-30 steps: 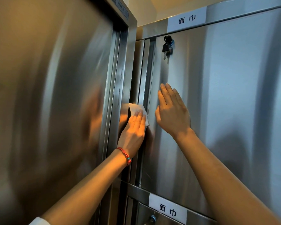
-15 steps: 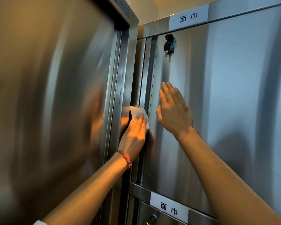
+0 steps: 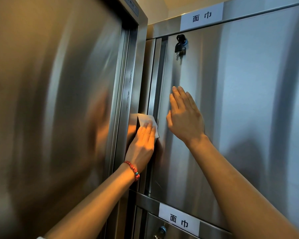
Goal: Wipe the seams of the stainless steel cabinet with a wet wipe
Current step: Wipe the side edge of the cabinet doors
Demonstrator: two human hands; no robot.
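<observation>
Left hand [image 3: 141, 144] flat, fingers straight and together, pressing a white wipe [image 3: 148, 122] against the vertical seam [image 3: 154, 94] at the door's left edge. Wipe shows above and to the 3 o'clock side of the fingertips; the rest is hidden under the palm. Red bead bracelet [image 3: 132, 169] on the left wrist.

Right hand [image 3: 185, 118] open, palm flat on the steel door [image 3: 240, 100], fingers straight, pointing to 12 o'clock. It sits just to 3 o'clock of the wipe, not touching it.

Black key [image 3: 179, 46] hangs in the lock near the door's top left corner, at 12 o'clock from the right hand. White label [image 3: 202, 16] with two black characters on the rail above the door. A second label [image 3: 179, 220] on the rail below, at 6 o'clock; beneath it a blue-ringed lock [image 3: 162, 230] on the lower door.

Tall steel panel [image 3: 50, 100] fills the 9 o'clock side, showing blurred reflections. Its frame [image 3: 133, 75] stands just beside the seam.
</observation>
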